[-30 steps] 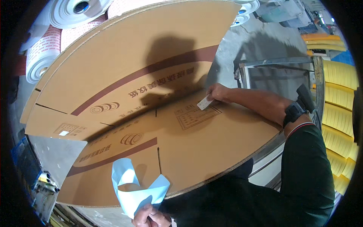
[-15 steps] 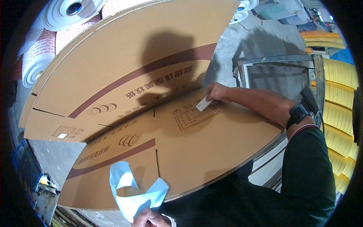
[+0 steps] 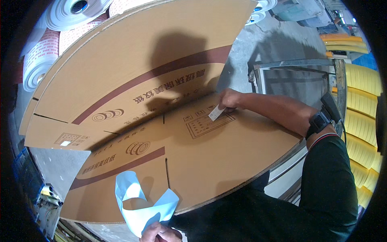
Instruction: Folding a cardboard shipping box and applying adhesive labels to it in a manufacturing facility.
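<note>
Prob. label (image 3: 216, 112) under rt hand (image 3: 229, 99)

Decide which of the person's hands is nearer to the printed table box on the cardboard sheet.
Right. The right hand presses a small white label at the printed table box; the left hand holds a light blue strip at the sheet's near edge.

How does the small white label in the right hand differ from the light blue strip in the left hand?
The white label is small, flat and lies against the cardboard sheet; the blue strip is much larger, curled and loops above the sheet's near edge. The right hand presses the label down, while the left hand pinches the strip. Both look thin, like paper.
</note>
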The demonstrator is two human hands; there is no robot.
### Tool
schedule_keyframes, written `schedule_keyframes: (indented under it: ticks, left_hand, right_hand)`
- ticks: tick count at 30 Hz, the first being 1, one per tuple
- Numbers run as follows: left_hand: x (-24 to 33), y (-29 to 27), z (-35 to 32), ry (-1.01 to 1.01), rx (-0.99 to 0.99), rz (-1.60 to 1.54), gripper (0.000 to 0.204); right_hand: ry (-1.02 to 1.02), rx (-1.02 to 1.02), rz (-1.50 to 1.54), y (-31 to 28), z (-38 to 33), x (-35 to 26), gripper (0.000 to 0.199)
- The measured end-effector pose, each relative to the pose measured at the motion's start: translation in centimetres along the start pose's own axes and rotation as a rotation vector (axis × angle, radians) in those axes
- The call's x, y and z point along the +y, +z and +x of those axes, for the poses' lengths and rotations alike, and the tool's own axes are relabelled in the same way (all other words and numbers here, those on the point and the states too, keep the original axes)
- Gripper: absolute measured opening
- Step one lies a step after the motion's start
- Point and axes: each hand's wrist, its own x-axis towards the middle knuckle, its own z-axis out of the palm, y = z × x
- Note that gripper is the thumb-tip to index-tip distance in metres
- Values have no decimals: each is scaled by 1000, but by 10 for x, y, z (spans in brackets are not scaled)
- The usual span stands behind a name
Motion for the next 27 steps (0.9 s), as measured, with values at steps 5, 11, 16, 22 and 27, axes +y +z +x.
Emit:
schedule_keyframes:
  ticks: [5, 11, 16, 22, 27]
  left_hand:
    - [-1, 3, 3, 41, 23, -19, 9]
    - [-14, 16, -16, -59, 252, -36, 11]
    - [-16, 18, -15, -35, 274, -32, 11]
    - [-14, 18, -14, -44, 268, -32, 14]
    - [-10, 17, -18, -150, 257, -77, 18]
  right_hand:
    - [-15, 11, 89, 2, 4, 4, 14]
    - [-69, 48, -60, 11, 16, 8, 10]
    - [-111, 78, -268, 20, 24, 19, 12]
    - [-115, 40, -325, 19, 12, -1, 31]
    - [-160, 29, -424, 22, -2, -7, 19]
